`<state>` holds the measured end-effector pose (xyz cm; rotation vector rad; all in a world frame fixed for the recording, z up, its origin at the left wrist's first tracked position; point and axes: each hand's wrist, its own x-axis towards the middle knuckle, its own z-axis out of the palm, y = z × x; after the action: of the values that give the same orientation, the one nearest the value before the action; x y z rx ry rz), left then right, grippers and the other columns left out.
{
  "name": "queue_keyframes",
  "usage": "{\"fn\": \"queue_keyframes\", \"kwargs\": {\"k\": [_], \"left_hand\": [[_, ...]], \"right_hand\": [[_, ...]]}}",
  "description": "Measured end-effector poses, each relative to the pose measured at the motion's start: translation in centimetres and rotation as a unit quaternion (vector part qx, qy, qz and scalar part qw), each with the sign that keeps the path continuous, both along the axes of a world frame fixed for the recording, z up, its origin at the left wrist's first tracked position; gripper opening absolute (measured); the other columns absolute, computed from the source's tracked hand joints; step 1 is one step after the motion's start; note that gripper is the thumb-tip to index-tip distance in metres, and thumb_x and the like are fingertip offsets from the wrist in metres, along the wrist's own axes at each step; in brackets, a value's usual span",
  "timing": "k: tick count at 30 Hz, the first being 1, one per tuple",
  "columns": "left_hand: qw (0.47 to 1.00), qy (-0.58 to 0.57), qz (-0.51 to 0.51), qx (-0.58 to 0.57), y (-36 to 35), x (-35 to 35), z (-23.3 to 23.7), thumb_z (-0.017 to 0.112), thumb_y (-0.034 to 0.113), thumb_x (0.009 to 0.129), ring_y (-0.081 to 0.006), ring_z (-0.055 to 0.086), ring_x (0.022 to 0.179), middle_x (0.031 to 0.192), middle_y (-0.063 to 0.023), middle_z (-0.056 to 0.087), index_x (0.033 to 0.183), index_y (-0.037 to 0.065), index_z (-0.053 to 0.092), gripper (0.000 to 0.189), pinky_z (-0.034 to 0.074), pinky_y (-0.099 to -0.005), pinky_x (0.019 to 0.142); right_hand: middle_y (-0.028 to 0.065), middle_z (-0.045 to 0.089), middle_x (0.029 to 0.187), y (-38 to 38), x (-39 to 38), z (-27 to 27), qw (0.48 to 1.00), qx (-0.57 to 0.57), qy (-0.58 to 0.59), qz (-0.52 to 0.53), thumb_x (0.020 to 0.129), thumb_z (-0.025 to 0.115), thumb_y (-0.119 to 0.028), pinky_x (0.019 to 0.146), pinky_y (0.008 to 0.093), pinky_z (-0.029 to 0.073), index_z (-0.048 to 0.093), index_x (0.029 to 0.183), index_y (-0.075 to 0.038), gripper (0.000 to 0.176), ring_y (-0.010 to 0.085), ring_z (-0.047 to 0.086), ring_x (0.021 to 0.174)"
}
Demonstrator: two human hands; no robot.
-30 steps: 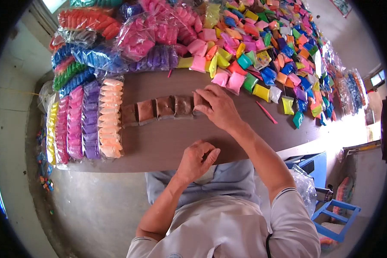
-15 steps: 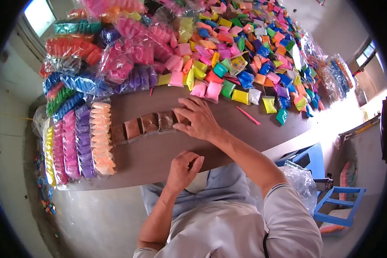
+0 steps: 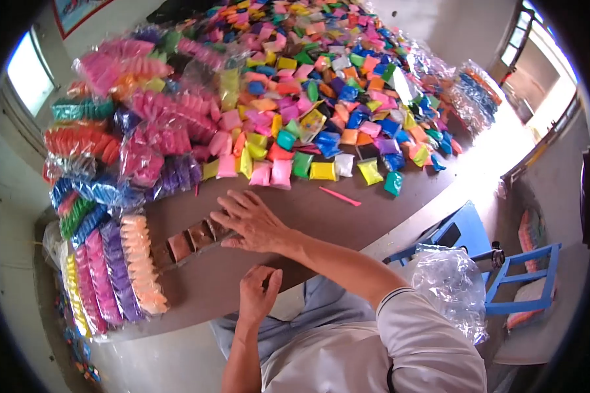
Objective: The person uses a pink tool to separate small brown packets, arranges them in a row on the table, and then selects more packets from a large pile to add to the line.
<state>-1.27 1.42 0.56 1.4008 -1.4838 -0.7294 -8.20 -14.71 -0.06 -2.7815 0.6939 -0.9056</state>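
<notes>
My right hand (image 3: 250, 224) lies with its fingers spread over the far end of a strip of brown packets (image 3: 179, 246). Part of the strip is hidden beneath it. The strip runs along the dark tabletop to a row of peach packets (image 3: 144, 265) in clear wrap. My left hand (image 3: 259, 293) is held nearer my body, by the table's front edge. Its fingers are curled in and its thumb is up, and nothing shows in it.
A large heap of small colourful packets (image 3: 334, 85) covers the far side. Wrapped packet strips (image 3: 115, 268) are lined up at the left. A pink stick (image 3: 339, 196) lies before the heap. Clear plastic (image 3: 449, 281) and a blue frame (image 3: 521, 306) are at the right.
My right hand has moved left along the brown strip and now covers more of its packets. My left hand stays curled near the table edge. The camera view has shifted.
</notes>
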Motion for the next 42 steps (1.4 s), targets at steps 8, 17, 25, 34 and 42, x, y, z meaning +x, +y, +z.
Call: {"fn": "queue_keyframes", "kwargs": {"k": [8,17,25,34,42], "left_hand": [[0.999,-0.051,0.004,0.015,0.0,-0.1,0.1,0.068,0.017,0.091,-0.0321,0.061,0.073,0.077,-0.0158,0.063,0.083,-0.001,0.066,0.020,0.047,-0.0395,0.067],[0.995,-0.092,0.031,0.001,0.0,-1.2,0.2,0.068,0.014,0.091,-0.0338,0.060,0.071,0.076,-0.0171,0.063,0.082,-0.002,0.065,0.019,0.047,-0.0403,0.067],[0.984,-0.166,0.054,-0.029,-0.7,-2.6,-0.5,0.068,0.009,0.087,-0.0345,0.057,0.065,0.069,-0.0168,0.060,0.073,-0.001,0.061,0.019,0.045,-0.0425,0.061],[0.931,-0.345,0.106,-0.052,-2.8,-3.7,-1.8,0.071,0.013,0.079,-0.0364,0.057,0.056,0.060,-0.0135,0.058,0.058,0.006,0.053,0.029,0.044,-0.0479,0.053],[0.908,-0.387,0.146,-0.059,-3.9,-4.9,-1.2,0.070,0.013,0.080,-0.0350,0.057,0.052,0.057,-0.0126,0.058,0.055,0.006,0.051,0.032,0.044,-0.0467,0.051]], "right_hand": [[0.0112,0.050,0.146,-0.4,0.3,-1.2,0.998,0.024,0.044,0.024,0.092,0.063,-0.037,0.114,0.0517,0.029,0.059,0.134,-0.014,0.048,0.0310,0.039,0.140],[0.0085,0.063,0.115,0.4,-0.6,-1.8,0.989,-0.014,-0.144,-0.028,0.089,0.065,-0.027,0.107,0.0472,0.036,0.066,0.108,-0.007,0.028,0.0269,0.052,0.121],[0.0044,0.061,0.101,1.9,-6.5,-1.7,0.984,-0.015,-0.171,-0.036,0.081,0.066,-0.015,0.097,0.0423,0.043,0.063,0.082,-0.009,0.007,0.0234,0.056,0.110],[0.0086,0.058,0.080,-7.0,-21.7,2.0,0.948,-0.073,-0.198,-0.236,0.073,0.067,-0.012,0.070,0.0459,0.046,0.056,0.076,-0.010,0.011,0.0311,0.059,0.079],[0.0162,0.070,0.090,-20.6,-46.4,1.3,0.794,-0.172,-0.154,-0.562,0.081,0.063,-0.012,0.079,0.0484,0.052,0.071,0.098,-0.011,0.019,0.0369,0.065,0.087]]}}
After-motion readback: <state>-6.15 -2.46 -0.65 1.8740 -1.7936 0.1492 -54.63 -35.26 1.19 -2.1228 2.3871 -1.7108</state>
